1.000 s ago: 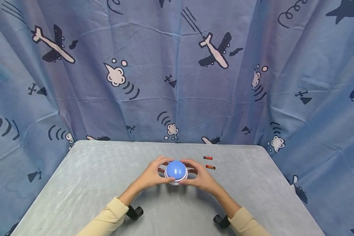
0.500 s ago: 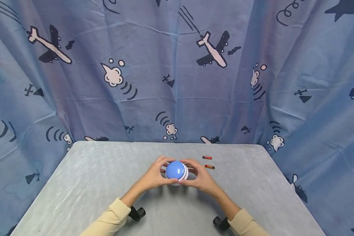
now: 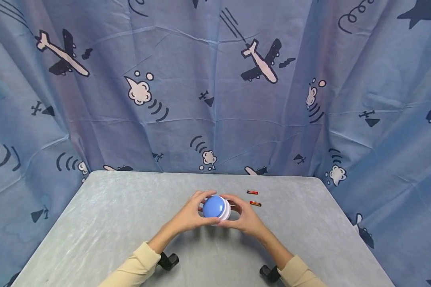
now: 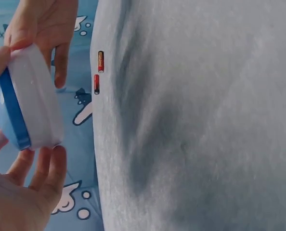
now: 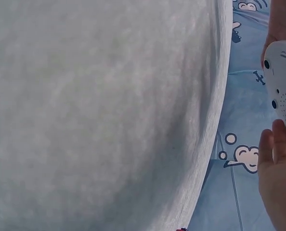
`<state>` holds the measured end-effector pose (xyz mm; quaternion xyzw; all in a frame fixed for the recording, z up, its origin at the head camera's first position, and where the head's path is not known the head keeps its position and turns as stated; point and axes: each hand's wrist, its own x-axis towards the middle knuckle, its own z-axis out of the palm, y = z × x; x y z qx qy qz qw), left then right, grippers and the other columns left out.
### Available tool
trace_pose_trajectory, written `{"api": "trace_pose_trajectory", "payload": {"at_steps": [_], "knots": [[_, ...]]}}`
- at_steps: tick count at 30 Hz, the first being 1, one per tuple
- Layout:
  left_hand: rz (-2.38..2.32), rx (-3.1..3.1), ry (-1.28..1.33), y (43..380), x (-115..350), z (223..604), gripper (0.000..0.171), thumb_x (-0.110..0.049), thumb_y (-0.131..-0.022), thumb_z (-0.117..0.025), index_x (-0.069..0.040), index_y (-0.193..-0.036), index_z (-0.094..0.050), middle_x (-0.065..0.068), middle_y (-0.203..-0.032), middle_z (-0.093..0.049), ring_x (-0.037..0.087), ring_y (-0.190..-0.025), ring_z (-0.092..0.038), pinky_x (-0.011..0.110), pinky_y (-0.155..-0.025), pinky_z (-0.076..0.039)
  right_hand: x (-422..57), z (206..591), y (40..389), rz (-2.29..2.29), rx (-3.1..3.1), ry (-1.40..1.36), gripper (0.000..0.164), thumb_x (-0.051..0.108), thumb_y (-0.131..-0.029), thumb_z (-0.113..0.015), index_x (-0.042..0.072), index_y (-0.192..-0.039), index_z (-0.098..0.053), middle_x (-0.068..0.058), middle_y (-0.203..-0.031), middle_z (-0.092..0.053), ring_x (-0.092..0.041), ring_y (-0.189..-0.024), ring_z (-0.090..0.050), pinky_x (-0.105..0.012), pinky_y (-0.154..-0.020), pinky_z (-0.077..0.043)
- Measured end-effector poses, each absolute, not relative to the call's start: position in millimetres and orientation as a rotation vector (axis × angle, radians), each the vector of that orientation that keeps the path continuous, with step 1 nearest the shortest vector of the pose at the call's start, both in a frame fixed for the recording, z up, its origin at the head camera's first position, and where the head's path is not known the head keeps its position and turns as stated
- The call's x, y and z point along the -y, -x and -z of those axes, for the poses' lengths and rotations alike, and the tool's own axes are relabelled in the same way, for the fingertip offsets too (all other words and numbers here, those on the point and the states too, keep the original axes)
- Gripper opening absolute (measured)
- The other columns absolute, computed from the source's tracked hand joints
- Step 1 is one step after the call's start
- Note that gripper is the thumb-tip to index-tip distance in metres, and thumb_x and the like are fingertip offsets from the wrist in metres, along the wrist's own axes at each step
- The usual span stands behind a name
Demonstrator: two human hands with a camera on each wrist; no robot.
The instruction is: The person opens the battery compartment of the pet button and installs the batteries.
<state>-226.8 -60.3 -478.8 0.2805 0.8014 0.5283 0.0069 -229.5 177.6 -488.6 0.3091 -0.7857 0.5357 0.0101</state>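
Both hands hold a round push button (image 3: 213, 206) with a glossy blue dome and a white base, above the table. My left hand (image 3: 194, 211) grips its left side, thumb at the near edge and fingers at the far edge. On the opposite side my right hand (image 3: 247, 216) grips the white base (image 4: 36, 98) between thumb and fingers. The dome is tilted toward the left. In the right wrist view the white underside (image 5: 283, 86) shows small speaker holes and dark round spots. Part of the button lies outside that view.
Two small red and black batteries, a farther battery (image 3: 252, 192) and a nearer battery (image 3: 255, 203), lie right of the hands on the grey-white table (image 3: 129, 207). A blue curtain (image 3: 179, 95) with printed planes hangs behind the table.
The button has turned so its dome tips from facing up toward the left, showing more white base on the right. Both hands keep their hold, and the left has shifted slightly right.
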Motion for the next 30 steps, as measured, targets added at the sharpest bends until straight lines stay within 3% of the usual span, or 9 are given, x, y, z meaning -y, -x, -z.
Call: {"api": "trace_pose_trajectory", "payload": {"at_steps": [8, 16, 23, 30], "knots": [[-1.740, -2.487, -0.826, 225.5, 60.2, 479.7, 0.070, -0.029, -0.079, -0.090, -0.011, -0.139, -0.058, 0.008, -0.130, -0.055, 0.026, -0.111, -0.059, 0.038, -0.086, -0.055, -175.5, 488.5, 229.5, -1.680, 2.481, -1.000, 0.088, 0.007, -0.074, -0.093, 0.007, -0.150, -0.047, -0.007, -0.148, -0.049, -0.027, -0.129, -0.051, -0.050, -0.099, -0.047], [-1.817, -2.336, -0.836, 224.3, 60.2, 479.8, 0.073, -0.019, -0.085, -0.084, -0.005, -0.147, -0.048, 0.015, -0.137, -0.053, 0.035, -0.119, -0.058, 0.042, -0.090, -0.054, -174.8, 492.1, 229.4, -1.703, 2.447, -1.051, 0.092, 0.010, -0.076, -0.092, 0.007, -0.152, -0.042, -0.009, -0.148, -0.048, -0.028, -0.126, -0.052, -0.047, -0.098, -0.049], [-1.751, -2.337, -0.877, 223.8, 60.7, 477.8, 0.074, -0.021, -0.085, -0.086, -0.011, -0.148, -0.049, 0.010, -0.141, -0.053, 0.031, -0.119, -0.058, 0.043, -0.092, -0.053, -177.9, 492.9, 230.6, -1.666, 2.464, -1.030, 0.091, 0.011, -0.074, -0.093, 0.012, -0.152, -0.045, -0.005, -0.144, -0.051, -0.026, -0.122, -0.055, -0.051, -0.096, -0.049], [-1.831, -2.260, -0.833, 223.4, 62.5, 478.1, 0.070, -0.015, -0.084, -0.086, -0.009, -0.145, -0.052, 0.014, -0.137, -0.057, 0.030, -0.117, -0.060, 0.039, -0.091, -0.054, -178.0, 492.5, 230.3, -1.809, 2.425, -1.075, 0.095, 0.002, -0.076, -0.090, 0.003, -0.155, -0.037, -0.013, -0.151, -0.045, -0.033, -0.128, -0.053, -0.046, -0.100, -0.047]]}}
